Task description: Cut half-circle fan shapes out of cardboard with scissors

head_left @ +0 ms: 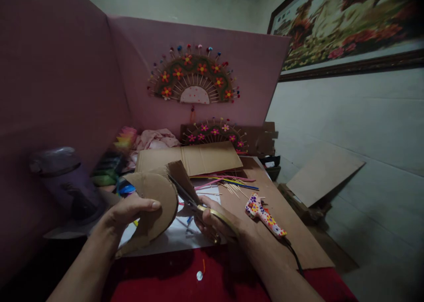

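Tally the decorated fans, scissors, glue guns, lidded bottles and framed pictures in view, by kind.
Decorated fans: 2
Scissors: 1
Glue gun: 1
Lidded bottle: 1
Framed picture: 1
Total: 6

No readable text or labels anywhere.

Held cardboard (pixel 160 198): plain tan. Held scissors (pixel 190 200): gold-toned handle. Right of grip, glue gun (pixel 266 218): pale, multicoloured floral pattern. Below grip, cloth (pixel 159 275): red. Beyond grip, panel (pixel 255 63): mauve-pink; upper fan (pixel 190 68): orange flowers, yellow centres, red-dotted pale base.
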A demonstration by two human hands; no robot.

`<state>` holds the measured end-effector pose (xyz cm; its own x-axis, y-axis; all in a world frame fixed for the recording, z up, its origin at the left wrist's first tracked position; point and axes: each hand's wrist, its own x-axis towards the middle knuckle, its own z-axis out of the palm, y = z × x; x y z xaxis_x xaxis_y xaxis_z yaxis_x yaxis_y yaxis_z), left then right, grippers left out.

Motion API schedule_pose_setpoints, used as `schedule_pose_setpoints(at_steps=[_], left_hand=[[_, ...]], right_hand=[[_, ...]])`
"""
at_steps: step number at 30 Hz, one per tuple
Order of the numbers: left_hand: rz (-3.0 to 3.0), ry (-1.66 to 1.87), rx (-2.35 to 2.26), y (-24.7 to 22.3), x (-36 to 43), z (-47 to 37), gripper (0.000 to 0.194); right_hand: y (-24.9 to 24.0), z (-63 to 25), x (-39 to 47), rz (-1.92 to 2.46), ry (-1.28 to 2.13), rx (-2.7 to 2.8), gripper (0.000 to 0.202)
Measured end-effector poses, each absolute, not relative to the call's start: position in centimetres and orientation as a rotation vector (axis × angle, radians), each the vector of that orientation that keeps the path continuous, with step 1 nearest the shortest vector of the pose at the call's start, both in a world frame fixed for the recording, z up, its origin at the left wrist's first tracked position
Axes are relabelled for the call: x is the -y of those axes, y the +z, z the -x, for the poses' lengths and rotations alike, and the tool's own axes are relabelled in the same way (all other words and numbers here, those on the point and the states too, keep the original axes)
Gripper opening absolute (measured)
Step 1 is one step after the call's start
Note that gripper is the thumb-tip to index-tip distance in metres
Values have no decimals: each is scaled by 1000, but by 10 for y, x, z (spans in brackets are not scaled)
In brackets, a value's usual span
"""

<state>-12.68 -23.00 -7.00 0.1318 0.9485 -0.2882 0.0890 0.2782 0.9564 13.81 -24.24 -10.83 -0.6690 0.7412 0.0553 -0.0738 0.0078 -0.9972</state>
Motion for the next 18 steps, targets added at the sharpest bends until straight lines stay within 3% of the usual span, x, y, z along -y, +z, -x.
schedule_pose_setpoints(at_steps=[7, 18], left_hand=[[-1025, 987, -1262, -63, 230, 122, 20], [-853, 1239, -1225, -67, 219, 139, 9]], right_hand=[[-106, -144, 241, 586, 1782, 1728, 90], [-94, -145, 245, 650, 1697, 1792, 79]])
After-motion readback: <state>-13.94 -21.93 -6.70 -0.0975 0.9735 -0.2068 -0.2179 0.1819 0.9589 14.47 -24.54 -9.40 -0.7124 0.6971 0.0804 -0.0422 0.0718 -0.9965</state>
